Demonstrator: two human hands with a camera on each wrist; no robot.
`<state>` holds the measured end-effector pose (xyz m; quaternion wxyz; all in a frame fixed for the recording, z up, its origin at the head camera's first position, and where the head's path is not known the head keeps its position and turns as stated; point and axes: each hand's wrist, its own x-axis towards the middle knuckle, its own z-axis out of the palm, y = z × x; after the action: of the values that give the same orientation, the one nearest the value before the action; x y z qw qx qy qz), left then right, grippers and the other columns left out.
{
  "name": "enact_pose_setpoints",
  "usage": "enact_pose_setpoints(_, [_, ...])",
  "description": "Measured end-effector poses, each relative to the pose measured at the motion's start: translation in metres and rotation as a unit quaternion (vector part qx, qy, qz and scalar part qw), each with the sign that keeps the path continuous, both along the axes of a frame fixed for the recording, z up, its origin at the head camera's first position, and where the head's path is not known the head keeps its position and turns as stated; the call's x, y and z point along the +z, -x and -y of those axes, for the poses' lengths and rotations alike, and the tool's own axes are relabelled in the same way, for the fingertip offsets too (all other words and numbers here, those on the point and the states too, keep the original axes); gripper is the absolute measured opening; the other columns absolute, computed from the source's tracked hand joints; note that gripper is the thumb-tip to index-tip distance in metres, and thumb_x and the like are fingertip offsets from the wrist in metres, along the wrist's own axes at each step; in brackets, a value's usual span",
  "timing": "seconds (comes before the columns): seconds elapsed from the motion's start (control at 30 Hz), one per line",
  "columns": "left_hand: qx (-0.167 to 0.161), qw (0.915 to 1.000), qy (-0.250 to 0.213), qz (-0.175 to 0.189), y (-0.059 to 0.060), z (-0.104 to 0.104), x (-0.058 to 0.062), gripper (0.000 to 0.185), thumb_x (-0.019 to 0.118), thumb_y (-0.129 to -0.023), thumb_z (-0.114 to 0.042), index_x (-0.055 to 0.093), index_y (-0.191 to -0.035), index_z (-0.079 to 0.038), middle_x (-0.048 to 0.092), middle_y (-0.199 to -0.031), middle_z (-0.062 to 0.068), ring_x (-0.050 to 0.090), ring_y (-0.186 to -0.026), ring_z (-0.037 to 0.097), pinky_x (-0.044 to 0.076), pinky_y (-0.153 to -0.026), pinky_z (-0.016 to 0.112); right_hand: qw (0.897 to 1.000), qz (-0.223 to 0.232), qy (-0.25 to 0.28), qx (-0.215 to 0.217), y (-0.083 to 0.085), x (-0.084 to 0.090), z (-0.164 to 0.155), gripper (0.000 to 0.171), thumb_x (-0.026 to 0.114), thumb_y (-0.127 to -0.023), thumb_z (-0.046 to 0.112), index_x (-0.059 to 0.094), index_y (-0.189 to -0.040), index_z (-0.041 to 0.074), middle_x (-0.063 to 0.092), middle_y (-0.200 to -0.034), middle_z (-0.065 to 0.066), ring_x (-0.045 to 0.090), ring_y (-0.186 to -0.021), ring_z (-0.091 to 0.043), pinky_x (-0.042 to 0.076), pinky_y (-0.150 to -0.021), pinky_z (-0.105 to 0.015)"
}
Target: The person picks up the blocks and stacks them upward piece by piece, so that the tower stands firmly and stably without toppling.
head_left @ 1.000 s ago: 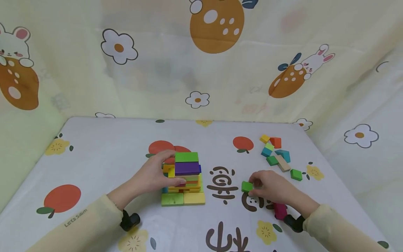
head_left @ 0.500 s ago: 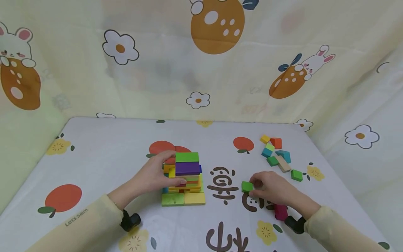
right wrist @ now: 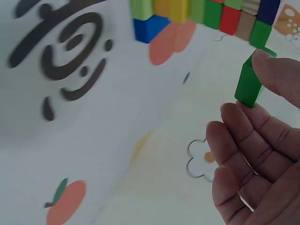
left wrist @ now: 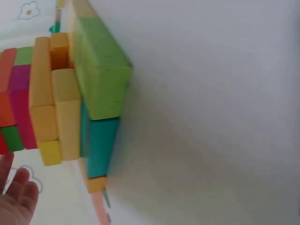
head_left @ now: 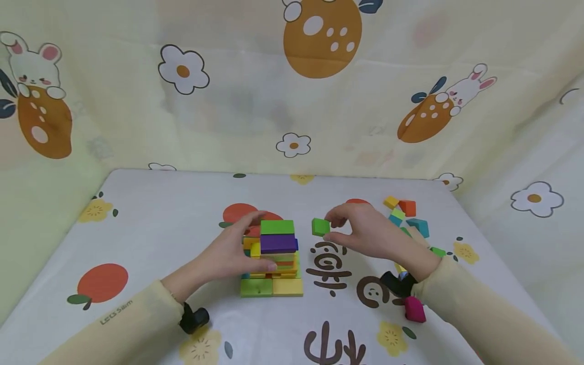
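Note:
A tower of coloured wooden blocks [head_left: 278, 244] stands on the table, a purple block under a green one at its top front. My left hand [head_left: 228, 256] holds it from the left, thumb along the front and fingers round the back. In the left wrist view the lower layers of the tower [left wrist: 68, 112] show yellow, green and teal blocks, with fingertips right at a red block. To the right of the tower, my right hand [head_left: 371, 230] pinches a small green block [head_left: 321, 227] between thumb and fingers, above the table. The right wrist view shows this green block [right wrist: 248, 84] upright at the fingertips.
Several loose blocks lie at the back right, among them a yellow block [head_left: 391, 202], an orange-red block [head_left: 407, 208] and a teal block [head_left: 418, 226]. My right wrist partly hides this group. A magenta block [head_left: 414, 309] lies nearer, below that wrist. A patterned curtain [head_left: 246, 101] closes the back.
My right hand has lifted the green block off the table and carried it left and back, closer to the tower. My left hand stays at the tower. The head view has turned slightly.

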<state>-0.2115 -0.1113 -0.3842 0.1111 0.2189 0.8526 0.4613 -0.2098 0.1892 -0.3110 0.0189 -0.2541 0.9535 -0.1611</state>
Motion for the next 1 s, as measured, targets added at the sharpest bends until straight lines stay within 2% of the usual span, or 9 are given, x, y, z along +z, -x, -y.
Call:
enact_pose_setpoints(0.13, [-0.002,0.9997,-0.022,-0.005,0.002,-0.004,0.005,0.086,0.089,-0.076,-0.041,0.047,-0.148,-0.019,0.057,-0.143,0.001,0.048,-0.139,0.038,0.044,-0.112,0.062,1.000,0.006,-0.008,-0.008,0.004,0.001,0.008,0.030,0.082,-0.087,0.024,0.074,-0.110,0.006,0.075,-0.097,-0.002,0.067,-0.091,-0.017,0.058,-0.083,-0.038])
enact_pose_setpoints(0.3, [-0.003,0.9997,-0.022,-0.007,0.004,-0.008,0.008,0.072,0.088,-0.078,-0.038,0.056,-0.139,-0.021,0.062,-0.134,0.001,0.048,-0.139,0.039,0.043,-0.112,0.063,1.000,0.016,-0.008,-0.017,0.006,-0.001,0.010,0.031,0.081,-0.088,0.025,0.074,-0.111,0.006,0.075,-0.098,-0.002,0.067,-0.093,-0.018,0.059,-0.084,-0.039])
enact_pose_setpoints(0.63, [0.007,0.9996,-0.024,-0.009,0.004,-0.006,0.007,0.065,0.087,-0.080,-0.035,0.058,-0.136,-0.019,0.064,-0.129,0.002,0.050,-0.136,0.037,0.043,-0.111,0.064,1.000,0.015,-0.002,-0.016,0.008,0.000,0.012,0.031,0.080,-0.089,0.025,0.074,-0.112,0.006,0.075,-0.099,-0.003,0.067,-0.094,-0.019,0.058,-0.085,-0.041])
enact_pose_setpoints(0.83, [0.000,0.9991,-0.037,-0.023,0.006,-0.004,0.006,0.063,0.087,-0.081,-0.033,0.059,-0.135,-0.018,0.065,-0.128,0.002,0.054,-0.130,0.031,0.043,-0.113,0.060,1.000,0.008,-0.005,0.007,0.012,0.015,0.034,0.033,0.079,-0.090,0.027,0.073,-0.114,0.006,0.075,-0.104,-0.004,0.068,-0.098,-0.020,0.059,-0.086,-0.040])
enact_pose_setpoints(1.0, [-0.007,0.9986,-0.043,-0.030,0.006,-0.005,0.004,0.066,0.087,-0.081,-0.031,0.058,-0.137,-0.012,0.063,-0.134,0.006,0.056,-0.130,0.033,0.044,-0.113,0.059,0.998,0.006,-0.017,0.056,0.016,0.023,0.062,0.033,0.078,-0.091,0.031,0.073,-0.115,0.009,0.074,-0.107,-0.003,0.067,-0.099,-0.019,0.059,-0.089,-0.039])
